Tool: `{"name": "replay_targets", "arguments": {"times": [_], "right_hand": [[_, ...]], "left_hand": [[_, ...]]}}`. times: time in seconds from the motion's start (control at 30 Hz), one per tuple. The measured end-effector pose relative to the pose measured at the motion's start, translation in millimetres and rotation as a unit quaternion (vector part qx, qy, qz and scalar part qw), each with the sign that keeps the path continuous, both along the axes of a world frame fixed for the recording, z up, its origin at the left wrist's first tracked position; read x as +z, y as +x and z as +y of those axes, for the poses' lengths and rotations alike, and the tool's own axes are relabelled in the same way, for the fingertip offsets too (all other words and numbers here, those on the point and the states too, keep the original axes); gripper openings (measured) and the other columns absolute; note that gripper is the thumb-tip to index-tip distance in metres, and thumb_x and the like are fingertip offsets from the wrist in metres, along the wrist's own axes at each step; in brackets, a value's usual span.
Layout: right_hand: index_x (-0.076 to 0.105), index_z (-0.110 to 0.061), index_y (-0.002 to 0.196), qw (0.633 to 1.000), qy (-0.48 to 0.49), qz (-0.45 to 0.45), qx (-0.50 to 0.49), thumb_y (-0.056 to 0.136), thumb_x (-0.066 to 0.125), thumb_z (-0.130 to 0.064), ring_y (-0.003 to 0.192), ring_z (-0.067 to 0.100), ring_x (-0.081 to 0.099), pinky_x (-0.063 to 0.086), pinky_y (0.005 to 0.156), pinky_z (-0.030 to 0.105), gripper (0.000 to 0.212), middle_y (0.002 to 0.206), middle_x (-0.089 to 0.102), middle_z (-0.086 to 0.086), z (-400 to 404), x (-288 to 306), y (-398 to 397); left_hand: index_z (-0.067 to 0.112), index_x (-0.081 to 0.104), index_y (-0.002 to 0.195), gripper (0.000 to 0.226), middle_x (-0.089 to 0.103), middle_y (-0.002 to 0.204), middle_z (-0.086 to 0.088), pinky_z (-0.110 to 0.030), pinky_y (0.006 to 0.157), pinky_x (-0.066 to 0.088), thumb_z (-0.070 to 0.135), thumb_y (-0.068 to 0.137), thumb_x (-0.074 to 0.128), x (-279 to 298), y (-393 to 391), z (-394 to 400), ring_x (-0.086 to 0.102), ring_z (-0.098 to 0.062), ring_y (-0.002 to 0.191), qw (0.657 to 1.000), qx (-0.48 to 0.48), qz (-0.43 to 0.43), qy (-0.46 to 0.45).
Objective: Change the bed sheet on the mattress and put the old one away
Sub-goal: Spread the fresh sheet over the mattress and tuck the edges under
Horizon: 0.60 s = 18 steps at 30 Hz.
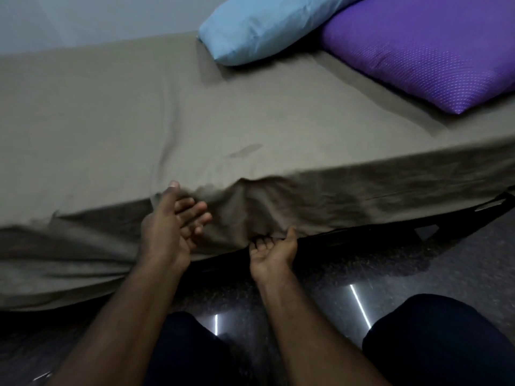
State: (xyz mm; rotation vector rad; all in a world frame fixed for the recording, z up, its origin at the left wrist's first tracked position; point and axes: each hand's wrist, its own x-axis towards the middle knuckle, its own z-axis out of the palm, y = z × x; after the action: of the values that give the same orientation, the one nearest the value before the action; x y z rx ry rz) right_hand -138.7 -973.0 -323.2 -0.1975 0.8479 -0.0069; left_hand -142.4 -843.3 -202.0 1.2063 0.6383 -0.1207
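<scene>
Dark-trousered knees [434, 338] frame a polished dark floor [320, 288]. Olive-grey cotton bed sheet [139, 112] covers the mattress, long axis left-right, edge hanging loose. Purple dotted pillow [423, 51]; pale blue pillow [264, 26]. Left hand [170, 224]: grip wide, fingers against fabric. Right hand [271, 247] pinches the hem.

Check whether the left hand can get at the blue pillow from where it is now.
Probably not without leaning in. The left hand is at the near edge of the grey sheet; the blue pillow lies across the bed by the wall. Nothing blocks the way.
</scene>
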Motion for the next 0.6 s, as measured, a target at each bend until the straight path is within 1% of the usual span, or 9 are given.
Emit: {"name": "replay_targets", "arguments": {"times": [0.07, 0.13, 0.2, 0.3, 0.33, 0.4, 0.43, 0.5, 0.6], "right_hand": [[0.036, -0.008, 0.150, 1.000, 0.008, -0.001, 0.001, 0.098, 0.037, -0.061, 0.146, 0.030, 0.033, 0.019, 0.123, 0.046, 0.074, 0.154, 0.039, 0.012, 2.8, 0.1, 4.1], [0.038, -0.013, 0.150, 1.000, 0.022, -0.006, -0.006, 0.095, 0.037, -0.067, 0.147, 0.030, 0.033, 0.018, 0.122, 0.050, 0.078, 0.156, 0.039, 0.010, 4.9, -3.2, 6.7], [0.042, -0.019, 0.148, 0.999, 0.031, -0.019, -0.008, 0.093, 0.038, -0.070, 0.146, 0.030, 0.035, 0.019, 0.121, 0.054, 0.076, 0.155, 0.041, 0.008, 7.1, -4.7, 8.7], [0.056, -0.025, 0.131, 0.996, 0.054, -0.067, -0.037, 0.091, 0.039, -0.074, 0.138, 0.031, 0.044, 0.024, 0.118, 0.060, 0.066, 0.145, 0.050, 0.009, 16.7, -1.0, 17.5], [0.061, -0.027, 0.124, 0.992, 0.061, -0.091, -0.053, 0.089, 0.039, -0.076, 0.133, 0.032, 0.050, 0.028, 0.117, 0.060, 0.065, 0.141, 0.055, 0.009, 22.7, -0.8, 24.3], [0.067, -0.027, 0.123, 0.985, 0.063, -0.132, -0.096, 0.085, 0.040, -0.081, 0.125, 0.035, 0.057, 0.033, 0.115, 0.059, 0.071, 0.135, 0.063, 0.010, 31.3, -3.5, 36.5], [0.067, -0.027, 0.125, 0.984, 0.057, -0.138, -0.102, 0.084, 0.041, -0.082, 0.123, 0.035, 0.058, 0.033, 0.115, 0.058, 0.074, 0.133, 0.065, 0.010, 33.0, -5.3, 38.6], [0.063, -0.026, 0.131, 0.989, 0.037, -0.119, -0.078, 0.086, 0.041, -0.079, 0.126, 0.032, 0.057, 0.032, 0.116, 0.055, 0.073, 0.137, 0.062, 0.009, 34.3, -11.6, 28.6], [0.047, -0.018, 0.144, 0.995, 0.032, -0.089, -0.029, 0.095, 0.039, -0.068, 0.137, 0.028, 0.046, 0.026, 0.117, 0.053, 0.071, 0.148, 0.049, 0.010, 36.7, -20.4, -3.8]], "left_hand": [[0.013, 0.060, 0.092, 0.047, 0.076, 0.077, -0.004, -0.016, 0.045, 0.045, 0.059, 0.093, 0.056, 3.2, 9.2, 11.8, 0.073, -0.015, 0.059, 0.999, 0.004, 0.007, -0.038], [0.011, 0.060, 0.091, 0.048, 0.075, 0.068, -0.002, -0.015, 0.044, 0.045, 0.060, 0.093, 0.056, 3.7, 17.4, 14.9, 0.072, -0.013, 0.056, 0.998, -0.002, 0.023, -0.054], [0.011, 0.058, 0.084, 0.039, 0.072, 0.060, 0.000, -0.011, 0.039, 0.040, 0.047, 0.097, 0.056, 4.6, 23.4, 13.2, 0.068, -0.008, 0.049, 0.998, 0.016, 0.016, -0.052], [0.013, 0.052, 0.072, 0.031, 0.062, 0.047, 0.003, -0.011, 0.033, 0.030, 0.029, 0.099, 0.054, 11.7, 27.6, 9.0, 0.055, -0.004, 0.036, 0.997, 0.073, -0.022, -0.032], [0.014, 0.051, 0.070, 0.031, 0.060, 0.046, 0.003, -0.012, 0.033, 0.028, 0.027, 0.099, 0.054, 15.3, 27.7, 9.3, 0.052, -0.004, 0.035, 0.996, 0.083, -0.034, -0.021], [0.013, 0.052, 0.071, 0.031, 0.061, 0.046, 0.002, -0.012, 0.034, 0.028, 0.026, 0.099, 0.054, 16.8, 26.1, 10.5, 0.052, -0.004, 0.035, 0.996, 0.075, -0.041, -0.001], [0.012, 0.053, 0.073, 0.030, 0.063, 0.047, 0.002, -0.012, 0.034, 0.029, 0.026, 0.099, 0.054, 15.1, 26.0, 11.8, 0.054, -0.004, 0.036, 0.997, 0.066, -0.039, 0.005], [0.011, 0.054, 0.074, 0.029, 0.063, 0.048, 0.002, -0.011, 0.034, 0.030, 0.026, 0.099, 0.054, 12.6, 26.8, 15.5, 0.054, -0.004, 0.036, 0.998, 0.058, -0.033, 0.001], [0.012, 0.054, 0.072, 0.030, 0.062, 0.047, 0.002, -0.011, 0.034, 0.028, 0.025, 0.099, 0.054, 18.0, 31.1, 17.4, 0.053, -0.003, 0.035, 0.998, 0.053, -0.023, -0.023]]}}
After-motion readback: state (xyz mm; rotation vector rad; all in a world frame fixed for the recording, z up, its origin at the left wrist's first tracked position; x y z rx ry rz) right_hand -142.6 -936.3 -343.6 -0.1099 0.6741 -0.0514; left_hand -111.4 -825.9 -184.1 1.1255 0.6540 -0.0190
